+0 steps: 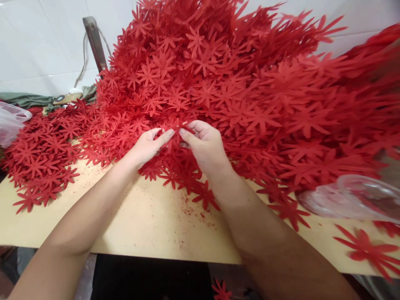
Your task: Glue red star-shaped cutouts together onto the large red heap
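Observation:
Both my hands meet at the front of a big heap of red flower-shaped cutouts [203, 93]. My left hand [152, 146] pinches a red flower cutout [177, 134] between thumb and fingers. On its other side my right hand [204, 143] grips the same cutout, the two thumb tips close together. The held piece blends with the heap behind it, so its outline is hard to make out. Just below the hands, more loose cutouts [204, 196] spill onto the pale wooden table [134, 225].
A smaller pile of red cutouts [40, 156] lies at the left, by a clear plastic bag [12, 123]. At the right stands a clear plastic container [350, 198], with a single cutout [365, 248] near the edge. A metal bar [95, 46] leans against the white tiled wall [37, 37].

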The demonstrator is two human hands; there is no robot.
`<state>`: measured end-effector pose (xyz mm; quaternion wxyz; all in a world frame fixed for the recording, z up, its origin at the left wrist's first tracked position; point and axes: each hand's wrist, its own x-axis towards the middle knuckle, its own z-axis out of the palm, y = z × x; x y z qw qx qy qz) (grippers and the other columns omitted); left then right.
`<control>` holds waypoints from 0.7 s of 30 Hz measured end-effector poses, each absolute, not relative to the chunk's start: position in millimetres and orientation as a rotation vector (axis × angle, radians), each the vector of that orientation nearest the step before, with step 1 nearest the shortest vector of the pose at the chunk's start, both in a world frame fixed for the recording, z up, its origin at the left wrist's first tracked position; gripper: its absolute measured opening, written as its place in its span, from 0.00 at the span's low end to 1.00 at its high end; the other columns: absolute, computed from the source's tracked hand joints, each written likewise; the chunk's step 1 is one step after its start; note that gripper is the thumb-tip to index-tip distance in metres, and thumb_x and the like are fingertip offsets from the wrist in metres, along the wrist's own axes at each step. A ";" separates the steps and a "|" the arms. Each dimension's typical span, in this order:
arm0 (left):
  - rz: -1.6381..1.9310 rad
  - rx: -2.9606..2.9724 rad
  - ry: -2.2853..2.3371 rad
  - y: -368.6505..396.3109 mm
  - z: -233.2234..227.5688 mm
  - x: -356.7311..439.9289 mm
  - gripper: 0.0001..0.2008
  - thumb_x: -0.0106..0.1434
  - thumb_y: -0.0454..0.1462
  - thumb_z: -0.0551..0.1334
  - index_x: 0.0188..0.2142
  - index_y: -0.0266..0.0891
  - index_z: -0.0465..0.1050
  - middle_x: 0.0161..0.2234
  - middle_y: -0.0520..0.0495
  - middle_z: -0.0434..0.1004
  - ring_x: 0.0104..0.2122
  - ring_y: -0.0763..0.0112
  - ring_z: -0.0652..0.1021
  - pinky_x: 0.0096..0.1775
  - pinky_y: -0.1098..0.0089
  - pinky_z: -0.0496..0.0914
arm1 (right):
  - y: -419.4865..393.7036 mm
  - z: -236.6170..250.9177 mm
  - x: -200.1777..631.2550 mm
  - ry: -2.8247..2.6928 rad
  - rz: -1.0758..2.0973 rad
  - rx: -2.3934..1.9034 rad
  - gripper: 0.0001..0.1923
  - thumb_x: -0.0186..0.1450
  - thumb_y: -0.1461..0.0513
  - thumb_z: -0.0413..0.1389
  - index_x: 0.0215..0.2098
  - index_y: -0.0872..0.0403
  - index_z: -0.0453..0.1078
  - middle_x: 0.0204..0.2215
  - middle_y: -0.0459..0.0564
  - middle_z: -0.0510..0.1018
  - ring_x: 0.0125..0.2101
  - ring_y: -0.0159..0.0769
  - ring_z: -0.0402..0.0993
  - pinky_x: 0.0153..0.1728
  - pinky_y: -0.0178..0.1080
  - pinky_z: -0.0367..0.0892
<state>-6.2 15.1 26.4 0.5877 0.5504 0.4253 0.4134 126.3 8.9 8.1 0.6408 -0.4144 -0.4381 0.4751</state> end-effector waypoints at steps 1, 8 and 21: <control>0.946 1.307 0.993 15.3 26.3 -6.7 0.09 0.55 0.40 0.66 0.27 0.37 0.68 0.17 0.59 0.64 0.17 0.83 0.62 0.24 0.76 0.57 | 10.2 7.5 128.0 -0.963 1.060 -0.962 0.04 0.54 0.66 0.60 0.25 0.52 0.68 0.21 0.40 0.73 0.21 0.26 0.69 0.23 0.32 0.70; 0.986 1.336 1.070 17.5 27.8 -8.7 0.04 0.55 0.31 0.63 0.28 0.36 0.68 0.18 0.58 0.67 0.18 0.83 0.64 0.25 0.76 0.58 | 25.5 -8.4 147.4 -1.016 0.742 -1.048 0.06 0.56 0.60 0.60 0.32 0.50 0.68 0.30 0.45 0.76 0.31 0.33 0.75 0.36 0.41 0.74; 1.051 1.286 1.086 18.6 20.1 -2.6 0.15 0.60 0.40 0.62 0.22 0.35 0.63 0.16 0.59 0.62 0.17 0.84 0.60 0.23 0.77 0.55 | 10.3 -1.5 121.1 -1.173 1.103 -0.914 0.18 0.44 0.52 0.67 0.26 0.53 0.70 0.25 0.43 0.77 0.30 0.31 0.74 0.39 0.38 0.72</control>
